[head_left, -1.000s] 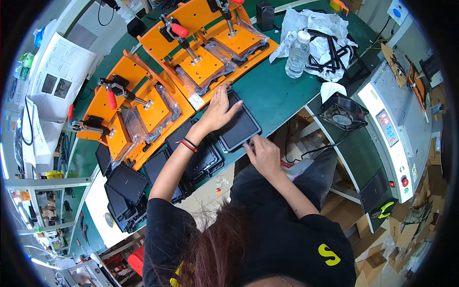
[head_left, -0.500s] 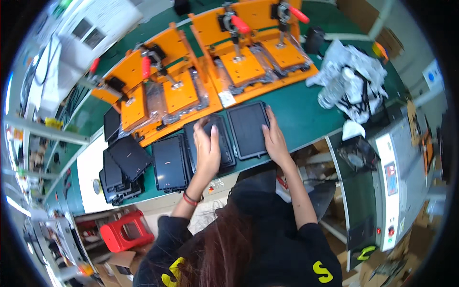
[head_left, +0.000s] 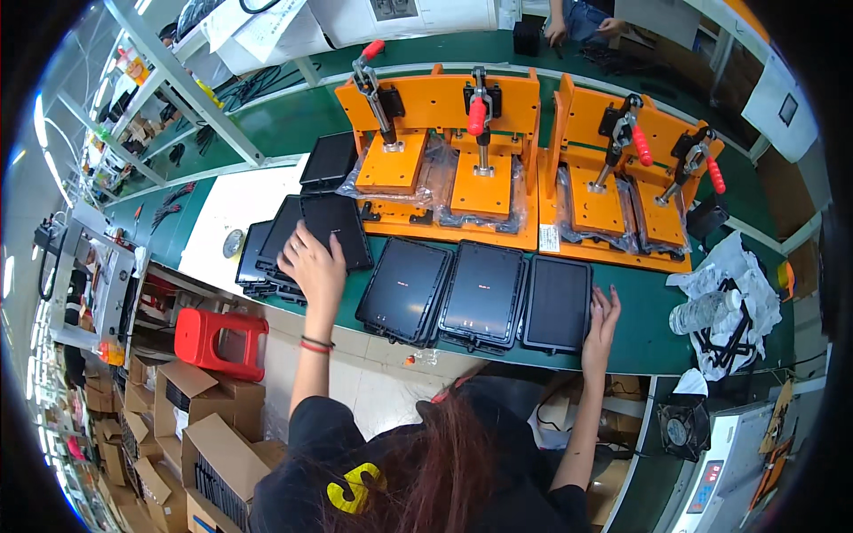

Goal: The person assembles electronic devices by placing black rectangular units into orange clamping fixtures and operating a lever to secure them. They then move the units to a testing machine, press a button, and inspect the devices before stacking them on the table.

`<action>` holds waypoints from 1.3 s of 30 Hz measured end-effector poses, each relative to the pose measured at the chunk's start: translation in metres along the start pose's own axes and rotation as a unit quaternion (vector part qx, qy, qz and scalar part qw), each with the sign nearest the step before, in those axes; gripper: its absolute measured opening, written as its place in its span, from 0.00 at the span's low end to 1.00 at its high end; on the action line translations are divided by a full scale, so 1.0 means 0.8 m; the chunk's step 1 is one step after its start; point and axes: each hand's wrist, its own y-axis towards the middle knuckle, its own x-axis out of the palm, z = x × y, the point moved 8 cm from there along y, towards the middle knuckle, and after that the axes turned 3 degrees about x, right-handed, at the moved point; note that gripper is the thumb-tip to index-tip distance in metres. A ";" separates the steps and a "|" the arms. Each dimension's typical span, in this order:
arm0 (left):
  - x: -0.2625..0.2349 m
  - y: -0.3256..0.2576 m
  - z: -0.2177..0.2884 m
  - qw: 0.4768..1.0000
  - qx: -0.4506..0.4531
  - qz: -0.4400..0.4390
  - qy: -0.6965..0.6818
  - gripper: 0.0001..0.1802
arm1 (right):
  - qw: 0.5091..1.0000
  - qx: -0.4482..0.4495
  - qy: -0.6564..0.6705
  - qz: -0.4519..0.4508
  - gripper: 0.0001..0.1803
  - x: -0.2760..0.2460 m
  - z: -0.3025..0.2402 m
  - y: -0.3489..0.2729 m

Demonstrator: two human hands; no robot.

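Note:
My left hand rests with fingers apart on the lower left part of a black rectangular panel, the top one of an untidy pile at the left. Whether its fingertips lift the panel's edge I cannot make out. My right hand is open, its fingers stretched out along the right edge of a dark, framed flat panel. Left of that panel lie two glossy black panels, a middle one and a left one, each seemingly stacked on others. All three sit side by side near the bench's front edge.
Orange fixtures with red-handled toggle clamps stand behind the panels. Clear plastic wrap and a bottle lie at the right. A red stool and open cardboard boxes are below left. Another person's hand shows at the far side.
My left hand has gone from the middle panels to the pile at the left. The right hand stays beside the rightmost panel. The view has swung left.

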 end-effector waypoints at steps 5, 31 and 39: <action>0.076 0.052 -0.046 0.981 -0.080 -0.010 -0.179 0.38 | 1.000 -0.009 -0.025 0.012 0.23 0.000 0.001 -0.003; 0.178 0.155 -0.195 0.877 -0.117 -0.258 -0.387 0.53 | 0.992 -0.018 -0.118 0.039 0.22 0.000 0.002 -0.007; 0.188 0.136 -0.188 0.889 -0.048 -0.229 -0.394 0.51 | 0.990 -0.016 -0.131 0.044 0.22 -0.002 0.004 -0.006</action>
